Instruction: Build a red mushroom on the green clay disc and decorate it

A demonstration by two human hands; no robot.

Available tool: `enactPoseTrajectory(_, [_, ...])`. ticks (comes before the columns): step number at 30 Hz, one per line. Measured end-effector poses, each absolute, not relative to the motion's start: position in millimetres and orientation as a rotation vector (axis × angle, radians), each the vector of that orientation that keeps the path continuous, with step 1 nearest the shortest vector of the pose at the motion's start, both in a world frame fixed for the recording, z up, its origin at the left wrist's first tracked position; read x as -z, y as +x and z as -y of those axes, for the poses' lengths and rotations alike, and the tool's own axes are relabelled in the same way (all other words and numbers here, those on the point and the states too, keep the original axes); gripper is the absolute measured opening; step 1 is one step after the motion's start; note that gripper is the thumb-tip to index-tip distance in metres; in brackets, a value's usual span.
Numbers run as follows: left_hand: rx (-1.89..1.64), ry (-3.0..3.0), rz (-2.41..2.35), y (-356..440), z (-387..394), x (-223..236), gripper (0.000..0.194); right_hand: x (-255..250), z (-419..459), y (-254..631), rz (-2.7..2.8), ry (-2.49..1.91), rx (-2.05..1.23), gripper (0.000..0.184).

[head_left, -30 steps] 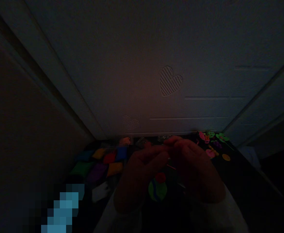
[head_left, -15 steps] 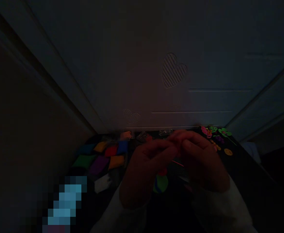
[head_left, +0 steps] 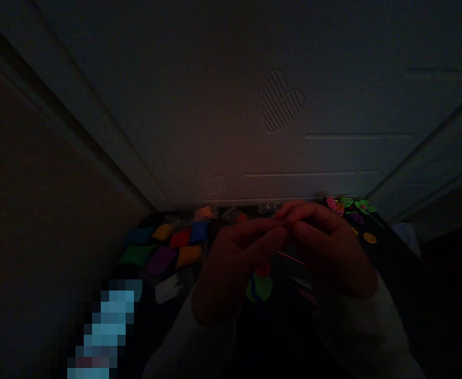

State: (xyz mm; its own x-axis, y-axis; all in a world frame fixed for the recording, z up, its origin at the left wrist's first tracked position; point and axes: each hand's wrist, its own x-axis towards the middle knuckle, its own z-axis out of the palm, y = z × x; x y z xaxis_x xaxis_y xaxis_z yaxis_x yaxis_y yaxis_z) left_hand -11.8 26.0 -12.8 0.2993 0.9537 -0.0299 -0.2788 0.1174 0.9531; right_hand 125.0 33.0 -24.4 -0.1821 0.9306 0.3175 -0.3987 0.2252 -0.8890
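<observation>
My left hand (head_left: 239,260) and my right hand (head_left: 329,245) meet at the fingertips above a dark table, both closed in a pinch. Whatever lies between the fingers is hidden in the dim light. Below them rests a round green piece with a blue stripe (head_left: 259,288), and a small red piece (head_left: 263,269) adjoins its upper edge. A thin pink stick (head_left: 291,258) lies under the hands. Close to my right wrist is a flat pinkish piece (head_left: 308,297).
Packets of coloured clay (head_left: 162,258) lie at the left, beside a white packet (head_left: 168,288). Small colourful shaped pieces (head_left: 353,210) and a yellow disc (head_left: 370,238) sit at the back right. A pale panel with embossed hearts (head_left: 282,102) rises behind the table. A blurred bright patch (head_left: 108,326) is at lower left.
The view has tilted slightly, so the panel and table appear a little higher. Both hands stay together, with the fingertips slightly shifted. More of the pinkish piece by my right wrist shows.
</observation>
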Motion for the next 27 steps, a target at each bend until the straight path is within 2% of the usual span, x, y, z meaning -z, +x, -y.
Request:
enactPoseTrajectory(3, [-1.066,1.112,-0.848,-10.7,-27.0,11.9,0.015,24.3,-32.8,124.9,1.218,-0.597,-1.330,0.009])
enactPoseTrajectory(19, [-1.126,1.091,-0.885,-11.8,-29.0,16.0,0.011,24.0,-33.8,126.4,1.318,-0.641,-1.219,0.012])
enactPoseTrajectory(27, [-1.109,1.158,-0.931,-17.9,-29.9,18.5,0.012,25.3,-34.2,129.2,1.468,-0.764,-0.970,0.011])
